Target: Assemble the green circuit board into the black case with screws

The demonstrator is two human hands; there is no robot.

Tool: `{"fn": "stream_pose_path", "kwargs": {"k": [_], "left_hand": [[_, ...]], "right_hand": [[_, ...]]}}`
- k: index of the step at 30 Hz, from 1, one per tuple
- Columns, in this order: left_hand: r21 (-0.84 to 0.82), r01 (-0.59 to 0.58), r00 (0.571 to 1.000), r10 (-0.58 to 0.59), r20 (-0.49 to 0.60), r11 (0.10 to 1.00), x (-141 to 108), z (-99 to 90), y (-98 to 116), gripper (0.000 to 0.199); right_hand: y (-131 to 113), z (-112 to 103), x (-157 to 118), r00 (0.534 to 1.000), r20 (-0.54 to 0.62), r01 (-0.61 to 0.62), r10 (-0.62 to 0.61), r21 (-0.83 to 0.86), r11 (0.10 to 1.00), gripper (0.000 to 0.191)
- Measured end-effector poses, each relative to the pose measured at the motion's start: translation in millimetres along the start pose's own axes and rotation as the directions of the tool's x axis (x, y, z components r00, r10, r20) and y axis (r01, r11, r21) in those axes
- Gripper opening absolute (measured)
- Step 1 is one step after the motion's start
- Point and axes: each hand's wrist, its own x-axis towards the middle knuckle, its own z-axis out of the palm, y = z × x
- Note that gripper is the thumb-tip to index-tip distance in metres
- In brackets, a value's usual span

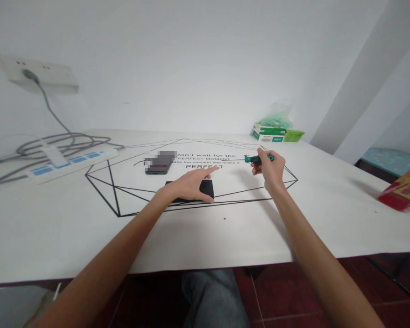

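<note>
My right hand (pixel 269 167) grips a screwdriver (pixel 258 159) by its green and black handle, above the white table (pixel 191 237). The thin shaft points left. Over a flat black rectangular object (pixel 207 187), my left hand (pixel 193 183) has its thumb and fingers spread apart. The hand covers the middle of that object, and whether it touches it is hard to tell. Behind and left of my left hand lies a dark phone-like device (pixel 161 164), partly pixelated.
A white power strip (pixel 73 164) and coiled grey cables (pixel 68 141) lie at the left, below a wall socket (pixel 37 75). Green and white boxes (pixel 269 132) stand at the back right. A red and yellow package (pixel 403 190) is at the right edge.
</note>
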Motion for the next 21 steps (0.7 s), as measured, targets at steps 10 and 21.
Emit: {"fn": "stream_pose_path", "kwargs": {"k": [10,21], "left_hand": [[-0.128,-0.249,0.953,0.266,0.142,0.960,2,19.3,29,0.016],[-0.063,-0.240,0.953,0.248,0.172,0.969,1,26.6,42,0.006]], "right_hand": [[-1,-4,4,0.998,-0.054,0.009,-0.009,0.000,1.000,0.030],[-2,-3,3,1.000,-0.009,0.027,-0.027,-0.022,0.999,0.032]]}}
